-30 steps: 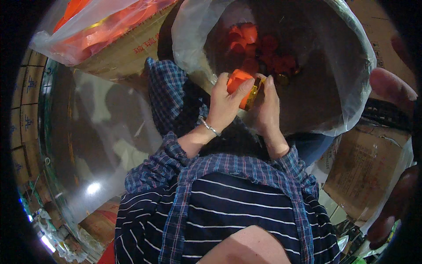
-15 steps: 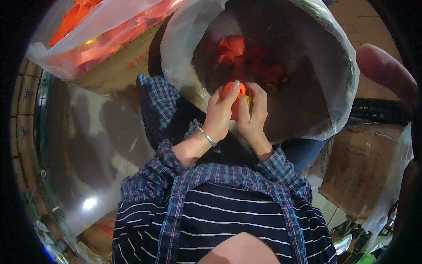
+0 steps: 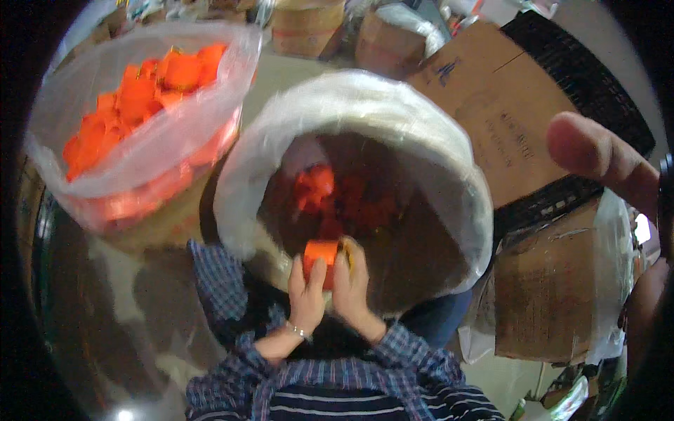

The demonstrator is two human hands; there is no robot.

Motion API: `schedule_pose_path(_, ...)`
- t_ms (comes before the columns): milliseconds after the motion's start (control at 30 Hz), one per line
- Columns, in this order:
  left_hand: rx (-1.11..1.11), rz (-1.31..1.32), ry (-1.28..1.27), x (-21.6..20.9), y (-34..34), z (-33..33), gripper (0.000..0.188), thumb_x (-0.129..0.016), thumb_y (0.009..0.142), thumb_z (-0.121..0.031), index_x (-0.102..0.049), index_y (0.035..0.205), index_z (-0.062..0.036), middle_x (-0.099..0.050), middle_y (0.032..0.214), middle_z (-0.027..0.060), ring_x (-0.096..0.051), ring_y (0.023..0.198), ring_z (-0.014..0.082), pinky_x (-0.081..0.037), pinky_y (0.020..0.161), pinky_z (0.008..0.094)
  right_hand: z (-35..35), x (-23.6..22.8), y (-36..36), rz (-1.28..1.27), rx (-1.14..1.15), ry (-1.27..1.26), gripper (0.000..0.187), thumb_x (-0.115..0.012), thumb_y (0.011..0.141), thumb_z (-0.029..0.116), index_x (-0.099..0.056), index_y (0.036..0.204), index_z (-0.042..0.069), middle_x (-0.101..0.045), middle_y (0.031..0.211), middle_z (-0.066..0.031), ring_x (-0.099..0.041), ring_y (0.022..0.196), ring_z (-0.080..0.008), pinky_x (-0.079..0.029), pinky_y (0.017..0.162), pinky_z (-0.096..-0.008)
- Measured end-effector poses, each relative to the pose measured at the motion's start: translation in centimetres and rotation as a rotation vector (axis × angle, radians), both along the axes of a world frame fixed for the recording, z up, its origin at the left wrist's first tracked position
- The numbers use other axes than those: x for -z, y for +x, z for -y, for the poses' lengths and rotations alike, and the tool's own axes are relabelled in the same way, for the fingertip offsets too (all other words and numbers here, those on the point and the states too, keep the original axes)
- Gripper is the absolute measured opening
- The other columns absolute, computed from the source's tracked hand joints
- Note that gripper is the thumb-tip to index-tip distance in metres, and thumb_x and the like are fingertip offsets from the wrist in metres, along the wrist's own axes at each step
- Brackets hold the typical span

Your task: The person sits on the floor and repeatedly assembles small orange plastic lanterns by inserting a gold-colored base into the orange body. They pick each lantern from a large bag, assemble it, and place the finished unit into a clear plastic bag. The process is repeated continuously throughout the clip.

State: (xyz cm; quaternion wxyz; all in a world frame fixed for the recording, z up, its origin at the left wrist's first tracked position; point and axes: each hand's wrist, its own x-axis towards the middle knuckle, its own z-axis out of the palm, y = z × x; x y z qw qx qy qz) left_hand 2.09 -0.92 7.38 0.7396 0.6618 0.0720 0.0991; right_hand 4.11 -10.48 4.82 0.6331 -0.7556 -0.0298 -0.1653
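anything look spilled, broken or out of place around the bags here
Nothing stands out. The left hand and right hand hold one small orange plastic piece over the white plastic-lined sack. The other orange pieces sit inside that sack and in the clear plastic bag on the left; none shows spilled on the floor.

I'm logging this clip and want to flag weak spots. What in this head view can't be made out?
- Orange piece: the left hand and right hand cover its lower part; motion blur hides its shape.
- Pieces in the lined bin: dark and blurred, uncountable.
- Pieces in the clear bag: lower ones hazed by plastic.
- Fingertip at the right: cut off by the rim.
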Motion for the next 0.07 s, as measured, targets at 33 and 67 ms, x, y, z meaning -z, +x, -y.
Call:
schedule_pose_path(33,-0.014,-0.056,0.013,0.1,0.4,0.8,0.037,-0.056,0.099,-0.025,-0.053,0.128,-0.0011,-0.058,0.128,0.0164,-0.055,0.120,0.0225,-0.040,0.104,0.0349,0.8,0.1,0.5,-0.060,0.009,-0.045,0.047,-0.057,0.096,0.023,-0.048,0.132,-0.006,-0.054,0.128,-0.0210,-0.053,0.121,-0.0311,-0.038,0.106,-0.0385)
schedule_pose_path(67,0.011,0.066,-0.046,0.2,2.5,3.0,0.037,-0.056,0.099,-0.025,-0.053,0.128,-0.0011,-0.058,0.128,0.0164,-0.055,0.120,0.0225,-0.040,0.104,0.0349,3.5,-0.4,2.7,0.045,0.022,-0.110,0.047,-0.057,0.096,0.023,-0.048,0.132,-0.006,-0.054,0.128,-0.0210,-0.053,0.121,-0.0311,-0.038,0.106,-0.0385)
